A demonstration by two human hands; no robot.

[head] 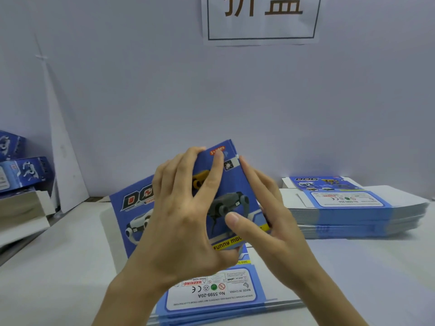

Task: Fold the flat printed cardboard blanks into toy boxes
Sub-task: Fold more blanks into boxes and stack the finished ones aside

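Note:
A blue printed cardboard blank [131, 208] with toy dog pictures and the word DOG is raised and tilted above the table at centre. My left hand [181, 215] grips its front face, fingers curled over the top edge and thumb underneath. My right hand [266, 215] holds the blank's right edge, thumb on the front face and fingers behind it. Under both hands lies a small pile of flat blanks [211, 300], printed side up, with a white warning panel showing.
A tall stack of flat blanks [353, 208] lies at the right on the white table [58, 267]. Folded blue boxes [23, 170] rest on a stack at the far left. A white wall with a paper sign [261, 20] stands behind.

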